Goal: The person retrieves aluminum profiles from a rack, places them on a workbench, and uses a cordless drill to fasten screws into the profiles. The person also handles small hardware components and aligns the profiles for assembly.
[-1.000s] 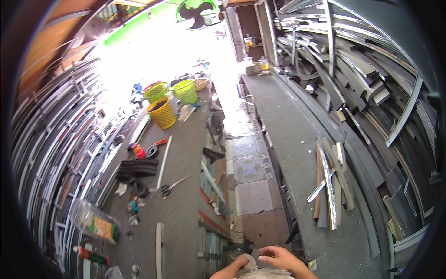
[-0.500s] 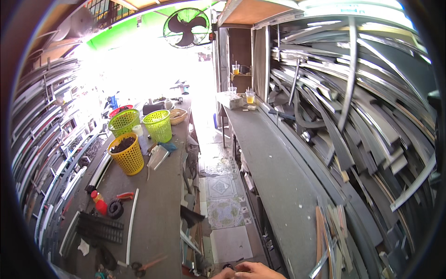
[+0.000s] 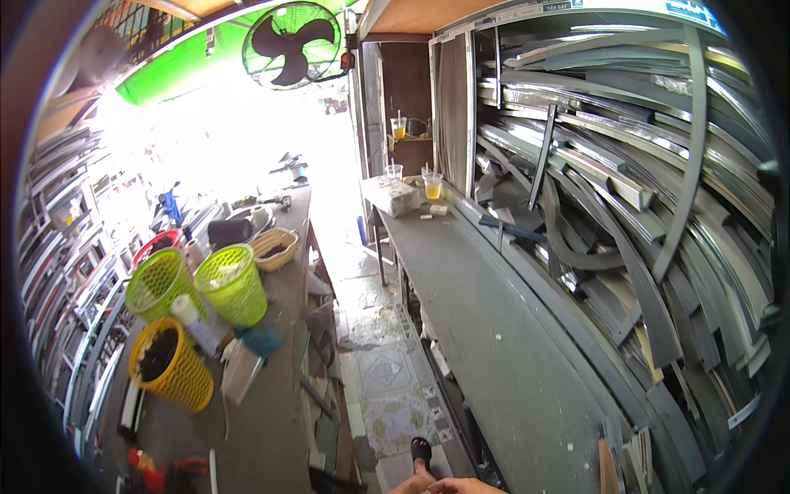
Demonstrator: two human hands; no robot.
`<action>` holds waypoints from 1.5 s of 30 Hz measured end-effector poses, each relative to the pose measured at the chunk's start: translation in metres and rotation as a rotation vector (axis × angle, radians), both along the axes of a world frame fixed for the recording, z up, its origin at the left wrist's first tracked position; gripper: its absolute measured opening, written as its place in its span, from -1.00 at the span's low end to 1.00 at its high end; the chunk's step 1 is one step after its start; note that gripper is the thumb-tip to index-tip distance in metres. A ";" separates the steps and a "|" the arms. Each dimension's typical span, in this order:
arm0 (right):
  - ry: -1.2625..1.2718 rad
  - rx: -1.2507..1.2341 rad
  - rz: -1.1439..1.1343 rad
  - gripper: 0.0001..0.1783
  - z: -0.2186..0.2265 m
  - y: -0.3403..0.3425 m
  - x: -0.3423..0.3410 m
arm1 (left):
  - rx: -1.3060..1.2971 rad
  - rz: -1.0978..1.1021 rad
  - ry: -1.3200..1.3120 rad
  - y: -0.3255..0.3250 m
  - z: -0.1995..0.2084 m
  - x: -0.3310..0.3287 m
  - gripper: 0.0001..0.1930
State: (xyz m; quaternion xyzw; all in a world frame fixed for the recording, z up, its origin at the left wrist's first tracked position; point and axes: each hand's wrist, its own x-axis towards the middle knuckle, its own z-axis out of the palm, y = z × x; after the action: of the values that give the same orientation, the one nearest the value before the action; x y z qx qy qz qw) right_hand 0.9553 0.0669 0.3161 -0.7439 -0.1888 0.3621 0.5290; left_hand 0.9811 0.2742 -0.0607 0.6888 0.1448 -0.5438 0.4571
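Note:
At the bottom edge of the picture my left hand [image 3: 410, 487] and my right hand [image 3: 466, 486] are close together, over the aisle between two long work surfaces. Only the upper parts of both hands show; the fingers are mostly cut off by the frame, and anything in them is hidden. Just beyond them, a foot in a black sandal [image 3: 421, 449] stands on the tiled floor [image 3: 378, 370]. To the right, nearest the hands, runs the long grey bench [image 3: 485, 329].
The left table [image 3: 271, 362] bears a yellow basket [image 3: 193, 375], green baskets [image 3: 234, 284] and red-handled tools [image 3: 148, 473]. Grey strips fill the right-hand rack [image 3: 609, 173]. Drink cups [image 3: 433, 188] stand at the bench's far end. A black fan [image 3: 292, 43] hangs above.
My view has shifted forward and tilted up, so the baskets appear nearer and lower. The sandalled foot now shows ahead of my hands, which stay at the lower edge.

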 end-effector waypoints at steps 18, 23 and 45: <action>-0.038 -0.113 -0.209 -0.45 -0.008 0.108 0.451 | 0.196 0.182 -0.113 0.173 0.031 0.418 -0.42; -0.049 -0.126 -0.152 -0.46 -0.017 0.192 0.566 | 0.204 0.237 -0.041 0.236 -0.002 0.527 -0.49; -0.031 0.178 -0.518 -0.68 0.080 0.436 1.049 | 0.492 0.060 -0.465 0.523 0.019 1.053 -0.54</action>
State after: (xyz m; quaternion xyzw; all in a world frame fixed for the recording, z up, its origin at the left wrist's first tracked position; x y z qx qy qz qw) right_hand 2.0047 0.5032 0.3966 -0.7236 -0.0312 0.1851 0.6642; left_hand 2.0339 0.7972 -0.0413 0.8794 0.1838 -0.3073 0.3136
